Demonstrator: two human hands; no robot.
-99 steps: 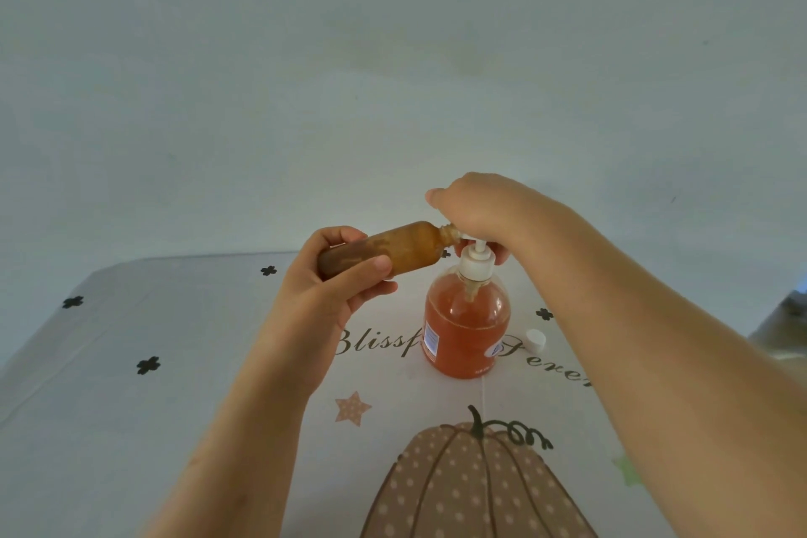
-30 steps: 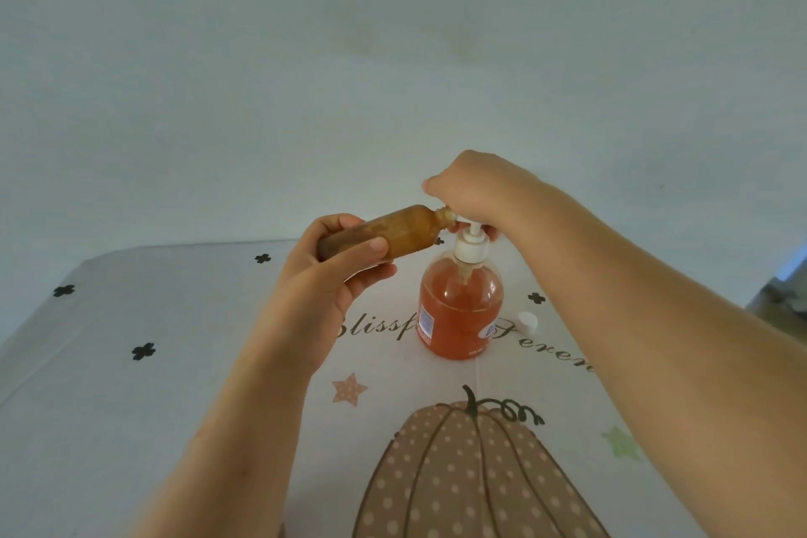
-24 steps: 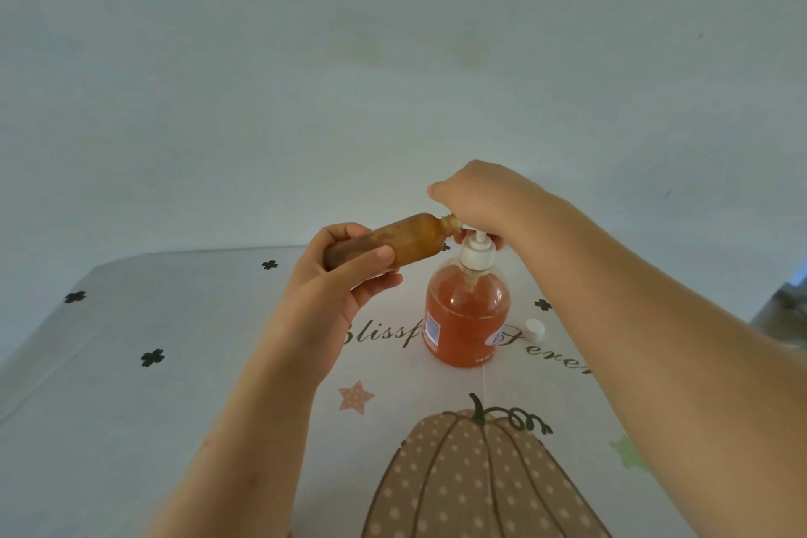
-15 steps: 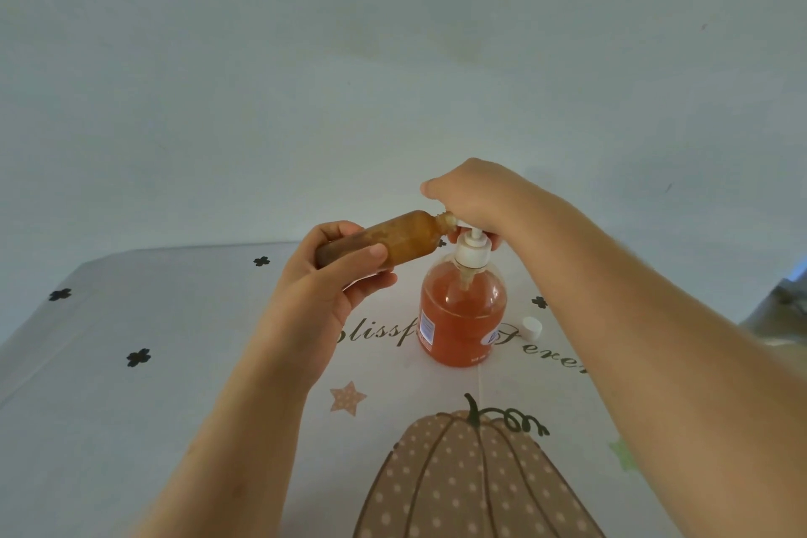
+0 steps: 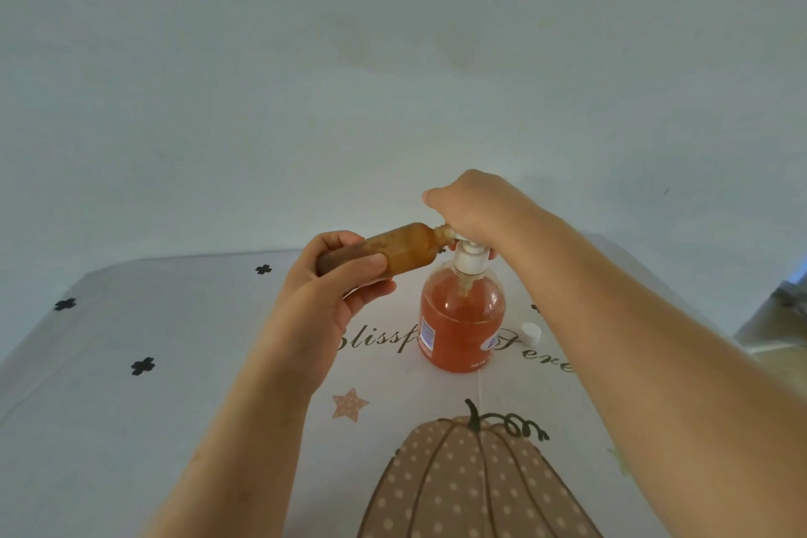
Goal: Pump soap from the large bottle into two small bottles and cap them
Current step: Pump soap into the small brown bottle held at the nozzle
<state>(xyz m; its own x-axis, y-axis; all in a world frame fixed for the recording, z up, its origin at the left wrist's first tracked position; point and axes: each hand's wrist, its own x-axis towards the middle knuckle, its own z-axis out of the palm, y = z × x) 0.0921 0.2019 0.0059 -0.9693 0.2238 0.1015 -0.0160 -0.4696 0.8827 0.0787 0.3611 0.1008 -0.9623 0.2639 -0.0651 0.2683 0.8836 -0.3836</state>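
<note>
In the head view I see my left hand (image 5: 323, 301) clamp its fingers round the small bottle (image 5: 395, 251), held nearly level with its mouth pointing right at the pump head (image 5: 469, 253), over which my right hand (image 5: 474, 210) curls its fingers, atop the large bottle (image 5: 460, 330) near the tabletop's (image 5: 174, 341) far edge.

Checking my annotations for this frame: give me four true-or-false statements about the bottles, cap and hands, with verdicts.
The right hand covers the white pump of the large round bottle of orange soap. True.
The left hand holds the small amber plastic bottle upright. False: it lies nearly sideways, mouth at the pump.
The small white cap is screwed onto the amber bottle. False: it sits on the printed tablecloth beside the large bottle.
The large bottle stands upright. True.
</note>
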